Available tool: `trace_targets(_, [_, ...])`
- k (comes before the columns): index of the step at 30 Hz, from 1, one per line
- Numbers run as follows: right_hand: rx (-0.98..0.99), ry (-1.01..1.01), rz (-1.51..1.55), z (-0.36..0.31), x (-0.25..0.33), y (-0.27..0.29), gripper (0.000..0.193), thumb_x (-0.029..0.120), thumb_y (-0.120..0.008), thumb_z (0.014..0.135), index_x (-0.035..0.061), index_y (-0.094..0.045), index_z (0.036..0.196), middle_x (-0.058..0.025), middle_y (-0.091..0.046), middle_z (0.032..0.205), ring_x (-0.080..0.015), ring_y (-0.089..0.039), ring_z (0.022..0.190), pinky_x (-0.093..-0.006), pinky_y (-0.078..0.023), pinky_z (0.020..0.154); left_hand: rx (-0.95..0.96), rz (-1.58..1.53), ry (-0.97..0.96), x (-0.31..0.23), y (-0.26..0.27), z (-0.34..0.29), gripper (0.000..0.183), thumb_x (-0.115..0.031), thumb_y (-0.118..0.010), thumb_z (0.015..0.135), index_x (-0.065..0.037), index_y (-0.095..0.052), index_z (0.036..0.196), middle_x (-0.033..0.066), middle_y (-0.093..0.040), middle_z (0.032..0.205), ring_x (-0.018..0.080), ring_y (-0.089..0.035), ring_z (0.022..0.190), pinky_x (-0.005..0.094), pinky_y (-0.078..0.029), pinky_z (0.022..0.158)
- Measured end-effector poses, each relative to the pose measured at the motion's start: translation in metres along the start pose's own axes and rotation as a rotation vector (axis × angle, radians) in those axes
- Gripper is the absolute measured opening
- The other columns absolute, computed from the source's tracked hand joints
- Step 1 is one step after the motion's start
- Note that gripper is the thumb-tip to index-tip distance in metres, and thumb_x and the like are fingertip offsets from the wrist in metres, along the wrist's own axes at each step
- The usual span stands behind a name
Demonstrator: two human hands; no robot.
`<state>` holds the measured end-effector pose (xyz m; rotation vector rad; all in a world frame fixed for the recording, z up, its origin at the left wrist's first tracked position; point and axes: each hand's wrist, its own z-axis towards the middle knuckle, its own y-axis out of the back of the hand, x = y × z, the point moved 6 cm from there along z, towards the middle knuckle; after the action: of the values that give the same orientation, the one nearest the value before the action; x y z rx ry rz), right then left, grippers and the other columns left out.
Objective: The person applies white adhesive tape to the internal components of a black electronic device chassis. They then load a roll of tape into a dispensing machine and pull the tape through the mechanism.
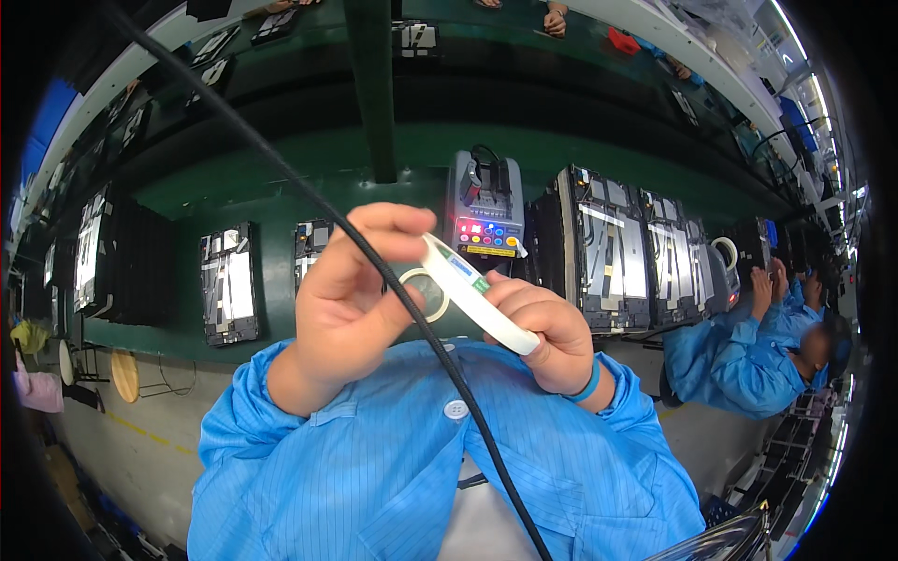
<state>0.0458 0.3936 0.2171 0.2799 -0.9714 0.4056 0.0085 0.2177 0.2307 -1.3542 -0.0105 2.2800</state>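
Both of my hands hold a white roll of tape point(472, 292) up in front of me, seen nearly edge-on. My left hand point(351, 294) grips its upper left part with thumb and fingers. The roll's lower right edge sits in the curled fingers of my right hand point(547, 332), which wears a blue wristband. A second, translucent roll point(423, 290) shows just behind, between the hands. A black cable point(374, 266) hangs across the view in front of my left hand.
A grey tape dispenser machine point(485, 208) with coloured buttons stands on the green bench point(262, 187). Flat panels with foil and tape lie at the left point(229, 283) and stand in racks at the right point(608, 248). A person in blue point(748, 360) sits at the right.
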Motion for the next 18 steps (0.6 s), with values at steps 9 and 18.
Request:
trace_targets(9, [-0.174,-0.067,-0.311,-0.001,0.003,0.007,0.033,0.032,-0.049,0.094,0.0021,-0.06,0.089,-0.0102,-0.061,0.088,-0.0249,-0.058,0.095,-0.0465,-0.033,0.1,0.057,0.456,-0.167,-0.001,0.0,-0.021,0.024,0.007,-0.059,0.07,-0.004,-0.055,0.091,0.0108,-0.052,0.092,0.0209,-0.052,0.083,0.032,-0.043,0.073])
trace_targets(18, [0.013,-0.187,-0.266,0.001,-0.014,-0.011,0.026,0.023,-0.053,0.092,-0.0008,-0.061,0.094,-0.0117,-0.061,0.093,-0.0258,-0.057,0.092,-0.0409,-0.037,0.094,-0.01,0.719,-0.242,0.007,-0.002,-0.025,0.047,-0.009,-0.076,0.064,-0.004,-0.05,0.103,0.0144,-0.048,0.103,0.0289,-0.048,0.095,0.0387,-0.04,0.08])
